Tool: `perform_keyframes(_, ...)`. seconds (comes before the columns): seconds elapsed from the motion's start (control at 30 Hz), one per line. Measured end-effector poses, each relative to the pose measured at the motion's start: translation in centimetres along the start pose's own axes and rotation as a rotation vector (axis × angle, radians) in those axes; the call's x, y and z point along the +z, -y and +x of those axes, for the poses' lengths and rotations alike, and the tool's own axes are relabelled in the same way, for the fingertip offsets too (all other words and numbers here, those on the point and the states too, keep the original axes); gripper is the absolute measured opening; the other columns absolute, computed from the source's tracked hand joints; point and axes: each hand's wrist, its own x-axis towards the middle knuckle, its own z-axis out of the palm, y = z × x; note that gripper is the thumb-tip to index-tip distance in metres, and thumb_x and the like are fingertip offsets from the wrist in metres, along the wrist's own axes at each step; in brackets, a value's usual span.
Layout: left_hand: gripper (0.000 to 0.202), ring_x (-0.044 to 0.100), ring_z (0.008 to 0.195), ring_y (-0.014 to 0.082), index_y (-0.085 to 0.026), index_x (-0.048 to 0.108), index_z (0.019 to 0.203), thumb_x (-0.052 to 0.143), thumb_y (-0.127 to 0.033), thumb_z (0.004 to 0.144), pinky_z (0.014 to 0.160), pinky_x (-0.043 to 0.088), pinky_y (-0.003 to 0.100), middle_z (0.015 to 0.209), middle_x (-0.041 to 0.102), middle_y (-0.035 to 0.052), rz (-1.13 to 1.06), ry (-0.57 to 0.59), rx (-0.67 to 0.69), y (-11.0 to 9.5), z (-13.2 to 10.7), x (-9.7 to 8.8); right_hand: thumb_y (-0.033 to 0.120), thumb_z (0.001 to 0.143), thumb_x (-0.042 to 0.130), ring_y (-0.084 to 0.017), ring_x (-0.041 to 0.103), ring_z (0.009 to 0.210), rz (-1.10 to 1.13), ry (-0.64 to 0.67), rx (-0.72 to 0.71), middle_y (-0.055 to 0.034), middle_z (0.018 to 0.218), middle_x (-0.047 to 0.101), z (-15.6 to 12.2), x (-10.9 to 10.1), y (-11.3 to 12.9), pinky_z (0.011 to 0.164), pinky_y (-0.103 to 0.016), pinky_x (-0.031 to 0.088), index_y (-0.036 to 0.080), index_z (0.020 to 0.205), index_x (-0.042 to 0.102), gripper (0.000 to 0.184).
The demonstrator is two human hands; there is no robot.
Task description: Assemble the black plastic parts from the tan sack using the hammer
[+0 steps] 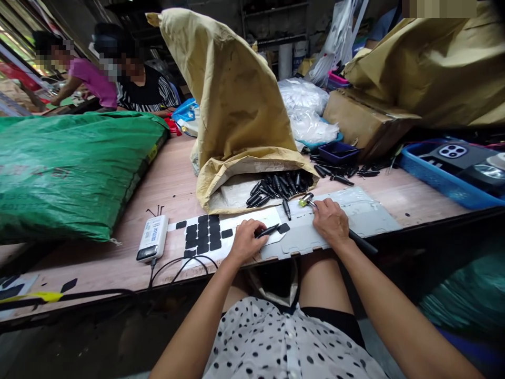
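My left hand (245,240) is closed round a thin black rod-shaped part (268,230) at the table's front edge. It rests on a white sheet (236,218) that carries several black square pads (203,234). My right hand (331,221) grips a small hammer (305,200) with a black handle, its yellow-and-metal head lying on a grey board (355,213). One loose black part (286,209) lies between the hands. A brown paper sack (236,105) stands open just behind, with several black parts (282,185) spilling from its mouth.
A large green woven bag (71,168) fills the left of the table. A white power bank (153,238) with a black cable lies by the sheet. A blue tray (445,181) of phone cases, cardboard box (363,123) and plastic bags stand right. Two people sit far left.
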Motion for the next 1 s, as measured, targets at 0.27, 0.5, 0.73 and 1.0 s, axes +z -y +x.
perform_keyframes(0.27,0.021,0.057,0.098,0.0236,-0.025,0.075,0.097,0.079,-0.036,0.08,0.088,0.038,0.037,0.095,0.07,0.0014,-0.043,-0.03,0.01,1.6,-0.5,0.9,0.029,0.1,0.044,-0.024,0.063,0.1,0.495,-0.143,-0.067,-0.0091,0.105,0.068,-0.8,-3.4,3.5,0.088,-0.035,0.049,0.022,0.12,0.066,0.031)
perform_keyframes(0.5,0.021,0.057,0.096,0.0227,-0.025,0.076,0.095,0.082,-0.032,0.077,0.087,0.037,0.036,0.094,0.07,0.0004,-0.077,-0.036,-0.011,1.7,-0.4,1.0,0.025,0.101,0.044,-0.021,0.065,0.093,0.62,0.127,-0.34,-0.0063,0.099,0.068,-3.3,-5.1,8.6,0.083,-0.033,0.052,0.025,0.129,0.064,0.034)
perform_keyframes(0.73,0.02,0.055,0.093,0.0226,-0.025,0.077,0.093,0.082,-0.035,0.077,0.083,0.036,0.036,0.091,0.068,0.0008,-0.027,-0.023,-0.028,1.6,-0.2,1.0,0.019,0.1,0.042,-0.021,0.064,0.092,0.494,0.197,-0.374,-0.006,0.095,0.067,-4.1,-5.0,9.8,0.082,-0.031,0.051,0.026,0.131,0.065,0.038)
perform_keyframes(1.0,0.02,0.057,0.095,0.022,-0.027,0.078,0.096,0.081,-0.03,0.077,0.088,0.037,0.037,0.092,0.071,-0.0005,-0.084,-0.05,-0.027,1.7,-0.4,1.2,0.022,0.1,0.045,-0.02,0.065,0.09,0.473,0.133,-0.275,-0.0049,0.093,0.068,-4.1,-5.6,8.8,0.08,-0.029,0.049,0.025,0.128,0.067,0.036)
